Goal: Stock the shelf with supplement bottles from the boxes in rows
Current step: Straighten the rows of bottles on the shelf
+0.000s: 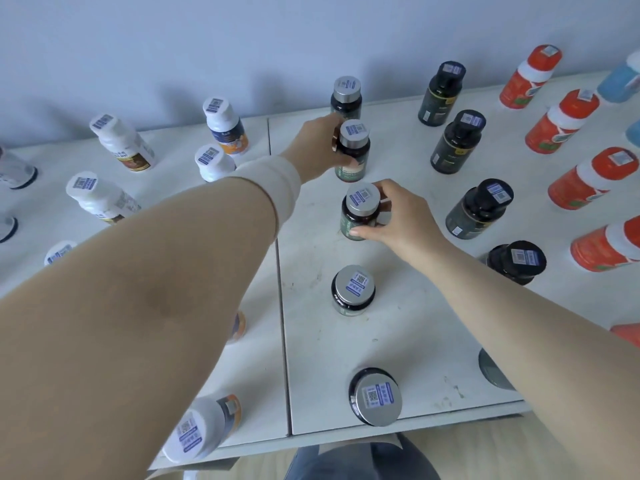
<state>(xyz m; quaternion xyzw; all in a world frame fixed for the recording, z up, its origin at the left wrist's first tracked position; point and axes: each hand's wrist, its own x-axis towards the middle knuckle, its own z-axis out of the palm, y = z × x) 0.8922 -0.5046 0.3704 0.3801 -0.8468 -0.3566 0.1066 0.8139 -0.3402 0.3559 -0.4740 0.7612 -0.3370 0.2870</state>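
Dark btls (354, 220) gripped, mid-row, by both hands (401, 216).

- The shelf top (398, 341) is white, with faint grey scuffs.
- The wall (207, 46) is pale blue-grey.
- The silver-capped bottles (353, 289) are dark, with green labels.
- The black-capped bottles (457, 143) carry dark green labels.
- The orange-red bottles (561, 123) have white bands.
- The white bottles (227, 128) show navy and orange labels.
- The cap stickers (377, 396) are white with blue print.
- The sleeve (156, 289) is tan, its cuff cream.
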